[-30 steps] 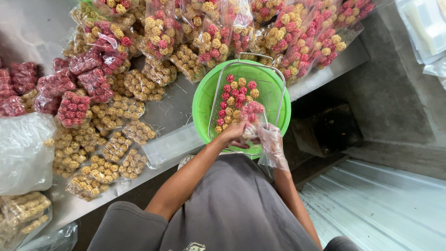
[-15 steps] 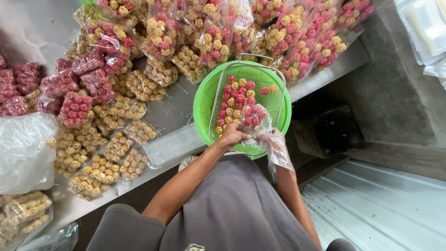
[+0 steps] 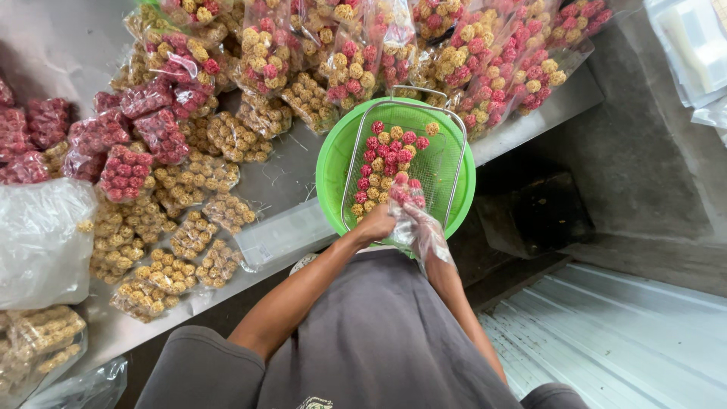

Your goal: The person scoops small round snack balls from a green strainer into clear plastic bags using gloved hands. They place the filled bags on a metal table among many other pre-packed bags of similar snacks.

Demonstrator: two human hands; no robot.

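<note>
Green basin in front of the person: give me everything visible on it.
The green basin is round, looks like plastic, and sits upright at the near edge of the metal table. A wire mesh basket rests inside it, holding loose pink and yellow balls. Packed bags crowd its far rim. The left hand and the right hand, holding a clear bag, overlap its near rim.

The right hand [image 3: 424,235] is hidden inside a clear plastic bag [image 3: 416,220], so its grip cannot be told. The top edge cuts off the packed bags of red and yellow sweet balls [image 3: 363,45].

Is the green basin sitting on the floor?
No, the green basin rests at the steel table edge, beside the filled bags.
</note>
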